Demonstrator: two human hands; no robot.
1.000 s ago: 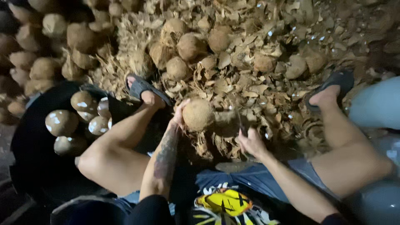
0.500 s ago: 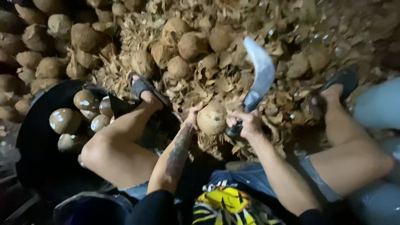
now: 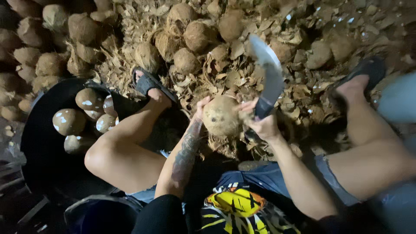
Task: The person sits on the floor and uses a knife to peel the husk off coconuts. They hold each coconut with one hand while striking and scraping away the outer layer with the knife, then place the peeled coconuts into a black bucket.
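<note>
**Blade dropped closer to nut**

Lowered since half a second ago: knife [image 3: 269, 73], now just right of coconut [image 3: 221, 116]. Tub [image 3: 39, 143] of peeled nuts far left. Left hand [image 3: 200, 112] cupping coconut, fingers wrapped behind. Right hand [image 3: 260, 125] clenched on handle, blade tilted above fingers.

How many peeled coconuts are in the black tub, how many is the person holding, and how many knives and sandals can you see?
Peeled coconuts in the black tub: 5 that show
Coconut steadied by the left hand: 1
Curved knife in the right hand: 1
Sandals: 2
Total: 9
</note>
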